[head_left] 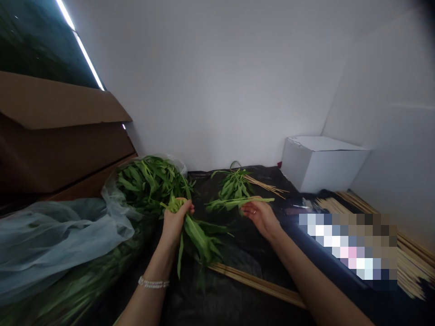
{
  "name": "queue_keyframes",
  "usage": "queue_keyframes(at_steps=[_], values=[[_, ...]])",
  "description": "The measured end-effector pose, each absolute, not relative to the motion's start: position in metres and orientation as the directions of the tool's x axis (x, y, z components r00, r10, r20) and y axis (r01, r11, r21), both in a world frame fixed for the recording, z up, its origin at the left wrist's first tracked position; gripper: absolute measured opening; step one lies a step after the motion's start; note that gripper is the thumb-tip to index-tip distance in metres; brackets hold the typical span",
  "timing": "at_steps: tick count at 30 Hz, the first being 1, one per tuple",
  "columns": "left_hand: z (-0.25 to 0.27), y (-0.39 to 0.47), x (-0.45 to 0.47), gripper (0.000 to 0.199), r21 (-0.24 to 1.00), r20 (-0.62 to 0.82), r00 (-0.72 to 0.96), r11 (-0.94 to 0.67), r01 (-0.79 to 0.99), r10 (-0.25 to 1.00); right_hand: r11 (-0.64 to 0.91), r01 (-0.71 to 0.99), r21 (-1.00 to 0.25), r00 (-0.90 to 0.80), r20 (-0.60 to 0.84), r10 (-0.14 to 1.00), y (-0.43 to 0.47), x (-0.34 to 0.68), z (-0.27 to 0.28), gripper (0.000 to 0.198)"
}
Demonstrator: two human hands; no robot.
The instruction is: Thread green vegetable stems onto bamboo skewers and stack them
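Note:
My left hand (175, 219) is closed around a bunch of leafy greens (200, 237), with pale cut stems above the fist and long leaves hanging below it. To the right, my right hand (262, 217) pinches a single leafy stalk (231, 203) that lies nearly level, its leaves pointing left. A ring and a beaded bracelet show on my hands and wrist. Just behind the stalk, more greens (234, 183) lie with thin sticks (267, 184) on the black sheet (238, 253). Nearer me is a bundle of longer sticks (254, 281), partly hidden by my right forearm.
A clear plastic bag (112, 194) full of greens (152, 181) stands at the left, beside a brown cardboard box (61, 149). At the right are a white box (319, 163), several bundles of sticks (418, 253) and a blurred-out patch (350, 249). A white wall (217, 81) closes the back.

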State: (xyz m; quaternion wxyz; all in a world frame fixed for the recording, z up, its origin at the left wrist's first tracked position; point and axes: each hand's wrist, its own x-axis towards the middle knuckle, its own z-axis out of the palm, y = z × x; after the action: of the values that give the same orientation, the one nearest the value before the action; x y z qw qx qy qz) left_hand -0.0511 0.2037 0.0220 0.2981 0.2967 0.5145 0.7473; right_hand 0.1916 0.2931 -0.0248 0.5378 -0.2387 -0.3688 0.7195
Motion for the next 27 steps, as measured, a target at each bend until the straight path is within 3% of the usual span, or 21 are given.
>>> queue_keyframes(at_steps=[2,4,7,11,14,19,22,27], values=[[0.022,0.200,-0.045,0.013,0.913,0.398,-0.662,-0.346,0.218,0.635,-0.288,-0.648,-0.705,-0.381,-0.028,0.924,0.295,0.193,-0.028,0.015],[0.022,0.197,-0.039,0.014,0.816,0.576,-0.596,-0.356,0.455,0.560,-0.343,-0.660,-0.668,-0.402,-0.072,0.913,0.296,0.193,-0.031,0.011],[0.020,0.192,-0.032,0.015,0.695,0.701,-0.452,-0.386,0.607,0.552,-0.352,-0.663,-0.661,-0.400,-0.086,0.913,0.296,0.192,-0.033,0.009],[0.017,0.187,-0.026,0.019,0.558,0.812,-0.368,-0.418,0.717,0.454,-0.344,-0.681,-0.646,-0.390,-0.077,0.918,0.291,0.191,-0.029,0.011],[0.017,0.185,-0.023,0.022,0.479,0.854,-0.296,-0.427,0.767,0.428,-0.344,-0.685,-0.643,-0.412,-0.048,0.910,0.285,0.189,-0.025,0.015],[0.016,0.188,-0.015,0.011,0.466,0.792,-0.141,-0.440,0.768,0.593,-0.354,-0.670,-0.652,-0.469,0.003,0.883,0.275,0.185,-0.022,0.021],[0.013,0.191,-0.013,0.014,0.427,0.777,-0.055,-0.461,0.778,0.627,-0.369,-0.649,-0.665,-0.510,0.020,0.860,0.269,0.182,-0.021,0.021],[0.006,0.194,-0.015,0.017,0.468,0.762,-0.077,-0.464,0.752,0.643,-0.399,-0.614,-0.681,-0.549,0.006,0.836,0.263,0.179,-0.022,0.022]])
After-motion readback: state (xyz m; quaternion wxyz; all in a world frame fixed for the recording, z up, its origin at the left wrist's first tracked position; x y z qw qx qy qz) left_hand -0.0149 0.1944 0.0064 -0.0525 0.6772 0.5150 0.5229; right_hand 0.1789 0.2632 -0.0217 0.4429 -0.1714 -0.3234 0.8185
